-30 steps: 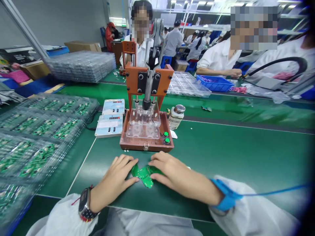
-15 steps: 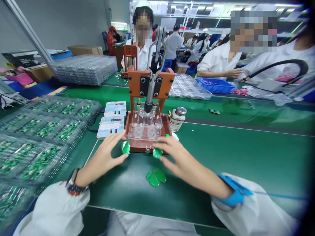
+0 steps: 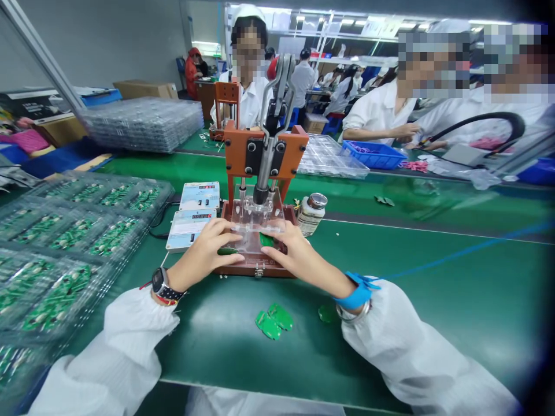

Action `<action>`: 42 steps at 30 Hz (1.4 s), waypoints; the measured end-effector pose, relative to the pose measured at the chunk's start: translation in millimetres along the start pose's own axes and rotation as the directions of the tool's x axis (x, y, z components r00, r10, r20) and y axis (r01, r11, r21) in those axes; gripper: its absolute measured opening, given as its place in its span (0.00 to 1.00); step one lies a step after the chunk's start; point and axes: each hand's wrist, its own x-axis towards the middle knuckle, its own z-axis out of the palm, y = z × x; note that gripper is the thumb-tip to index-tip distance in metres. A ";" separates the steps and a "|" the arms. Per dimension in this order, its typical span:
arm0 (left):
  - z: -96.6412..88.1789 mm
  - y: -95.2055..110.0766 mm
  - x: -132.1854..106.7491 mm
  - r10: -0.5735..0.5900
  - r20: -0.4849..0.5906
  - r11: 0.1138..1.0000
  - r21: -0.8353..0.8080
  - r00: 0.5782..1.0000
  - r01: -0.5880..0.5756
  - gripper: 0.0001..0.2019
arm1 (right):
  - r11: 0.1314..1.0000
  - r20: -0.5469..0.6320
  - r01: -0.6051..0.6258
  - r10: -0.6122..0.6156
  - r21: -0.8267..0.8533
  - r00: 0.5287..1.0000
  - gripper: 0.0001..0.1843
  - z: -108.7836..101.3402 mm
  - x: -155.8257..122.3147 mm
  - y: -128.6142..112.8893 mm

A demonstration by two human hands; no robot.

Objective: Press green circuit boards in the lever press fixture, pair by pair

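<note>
My left hand (image 3: 207, 247) pinches a small green circuit board (image 3: 227, 251) at the front left of the orange press fixture (image 3: 258, 190). At the fixture's clear plate, my right hand (image 3: 291, 248) grips another green board (image 3: 266, 240). Both boards lie flat under the plate's front edge. Two more green boards (image 3: 273, 320) rest on the green mat in front of the fixture, and a third one (image 3: 326, 314) sits beside my right wrist. The fixture's lever stands upright.
Clear trays of green boards (image 3: 73, 231) fill the left side. Two meter boxes (image 3: 193, 211) sit left of the fixture, a small jar (image 3: 312, 211) right of it. Stacked empty trays (image 3: 143, 121) and a blue bin (image 3: 375, 153) lie beyond. Other people work across the belt.
Both hands lifted one board each from the pile on the mat and carried them forward to the fixture's plate. Some boards stayed on the mat.
</note>
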 end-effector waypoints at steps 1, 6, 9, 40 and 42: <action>-0.1 -0.1 -0.8 0.024 -0.008 1.000 0.006 1.000 -0.024 0.11 | 1.000 -0.001 -0.003 0.003 -0.004 1.000 0.18 0.3 0.3 0.1; -5.1 3.4 3.8 0.062 -0.021 0.998 -0.024 0.998 -0.063 0.11 | 0.999 -0.053 -0.032 0.032 -0.011 0.998 0.16 4.0 2.1 1.5; -8.6 -0.6 15.4 0.052 0.012 0.998 -0.047 0.999 -0.052 0.15 | 0.996 -0.085 -0.083 0.080 -0.032 0.993 0.15 5.6 0.5 -2.1; 19.9 28.1 4.8 -0.146 -0.084 0.935 0.313 0.986 0.165 0.12 | 0.996 -0.025 -0.065 0.064 -0.060 0.998 0.09 -11.9 5.4 -3.4; 20.1 25.0 8.4 -0.141 -0.108 0.952 0.260 0.984 0.165 0.10 | 0.996 -0.036 -0.072 0.070 -0.057 0.997 0.09 -12.6 6.5 -2.8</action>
